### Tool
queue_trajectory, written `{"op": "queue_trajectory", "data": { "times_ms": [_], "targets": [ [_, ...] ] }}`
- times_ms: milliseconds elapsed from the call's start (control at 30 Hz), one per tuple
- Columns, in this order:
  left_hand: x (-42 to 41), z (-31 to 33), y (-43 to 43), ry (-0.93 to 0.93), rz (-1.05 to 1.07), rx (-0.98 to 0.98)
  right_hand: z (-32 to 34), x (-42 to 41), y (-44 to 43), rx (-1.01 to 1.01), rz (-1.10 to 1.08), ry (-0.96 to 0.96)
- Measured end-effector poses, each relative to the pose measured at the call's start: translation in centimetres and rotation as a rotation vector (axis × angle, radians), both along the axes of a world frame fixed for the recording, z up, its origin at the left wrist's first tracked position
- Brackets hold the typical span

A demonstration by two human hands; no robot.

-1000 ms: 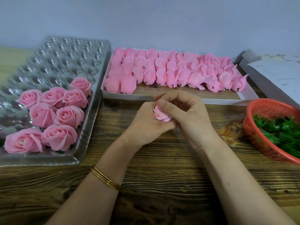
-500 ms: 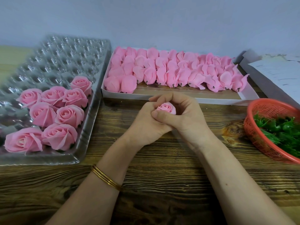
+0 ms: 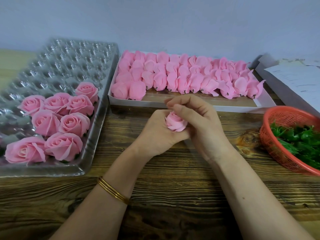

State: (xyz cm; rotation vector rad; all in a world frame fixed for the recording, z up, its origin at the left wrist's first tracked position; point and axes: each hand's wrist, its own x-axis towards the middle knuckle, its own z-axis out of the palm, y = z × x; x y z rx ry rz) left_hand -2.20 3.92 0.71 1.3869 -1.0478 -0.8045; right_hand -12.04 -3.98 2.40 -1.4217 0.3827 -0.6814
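1. Left hand [image 3: 161, 134] is clasping the pink rose bud [image 3: 175, 122] just above the wooden table [image 3: 173, 172]. Right hand [image 3: 200, 122] is pinching its outer petals.
2. Bud is now facing up and showing more than a second ago, so the shaping looks to be progressing.
3. Clear tray [image 3: 83, 163] is holding opened roses [image 3: 74, 124]. Orange basket [image 3: 278, 114] is holding green leaves [image 3: 299, 139].
4. White box [image 3: 152, 103] behind is holding rows of closed buds [image 3: 173, 78].

Soft even light, tray glare, curved edges

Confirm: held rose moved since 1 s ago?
No. The rose lies just as far before the front edge of the white box; it only turned in the left hand.
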Motion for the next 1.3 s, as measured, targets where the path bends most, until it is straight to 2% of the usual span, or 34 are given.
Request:
{"op": "queue_trajectory", "data": {
  "times_ms": [167,400,533,900,1300],
  "targets": [
    [0.14,-0.16,-0.18,0.007,-0.016,-0.013,-0.07,0.38,0.26,-0.167,-0.148,-0.008],
    [0.29,-0.23,-0.17,-0.045,-0.036,-0.012,-0.46,0.39,0.33,-0.276,-0.131,0.003],
    [0.11,-0.13,-0.07,-0.036,-0.033,-0.052,-0.48,0.31,0.21,-0.243,-0.091,0.013],
    [0.04,0.25,0.05,-0.027,0.008,-0.006,-0.40,0.38,0.39,0.001,0.008,-0.023],
    [-0.01,0.24,0.09,0.093,0.069,-0.072,-0.57,0.38,0.62,0.118,0.088,-0.009]
  ]
}}
